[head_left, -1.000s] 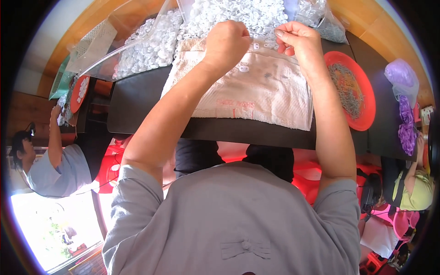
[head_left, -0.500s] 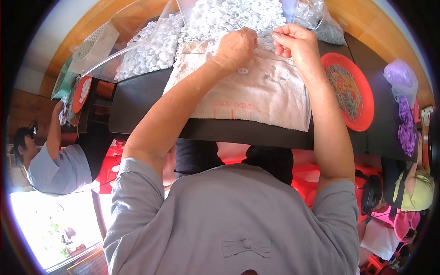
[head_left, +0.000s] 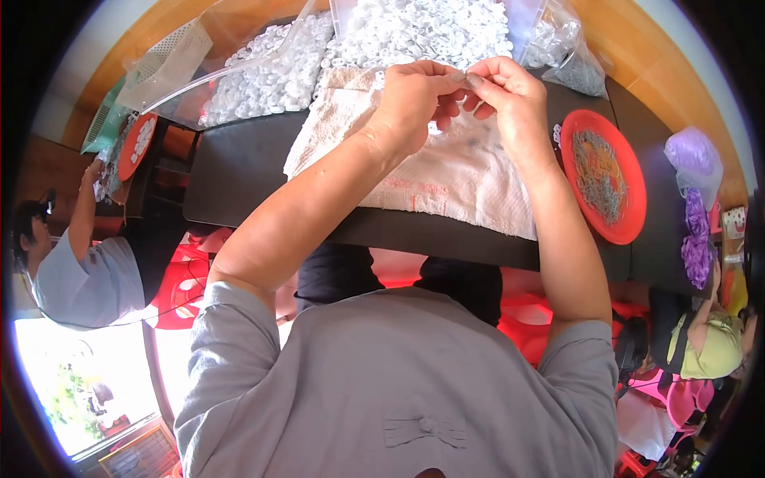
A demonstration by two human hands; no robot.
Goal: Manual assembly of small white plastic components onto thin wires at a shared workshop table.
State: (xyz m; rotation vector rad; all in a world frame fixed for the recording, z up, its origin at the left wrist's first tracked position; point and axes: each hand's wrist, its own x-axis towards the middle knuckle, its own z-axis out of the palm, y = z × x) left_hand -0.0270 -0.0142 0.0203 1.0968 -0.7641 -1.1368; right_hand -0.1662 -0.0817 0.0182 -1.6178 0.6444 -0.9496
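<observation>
My left hand (head_left: 414,103) and my right hand (head_left: 514,99) meet fingertip to fingertip above a cream towel (head_left: 470,187), both in a pinch. Whatever sits between the fingers is too small to make out. Part of a small white plastic piece (head_left: 434,127) shows just below the left fingers, seemingly on the towel. Directly beyond the hands, a heap of small white plastic pieces (head_left: 422,32) fills a clear bin and spills toward the towel. A red plate (head_left: 633,199) holding thin metal pins (head_left: 599,179) lies right of my right forearm.
More white pieces (head_left: 267,76) lie in a clear tub at the left. Behind the plate stands a clear bag (head_left: 578,68) of metallic bits. Purple plastic bags (head_left: 695,159) rest at the far right. People sit working at left (head_left: 88,279) and right (head_left: 709,342).
My hands, apart before, have come together, the left moving right and both nearer to me. The whole view has shifted slightly.
</observation>
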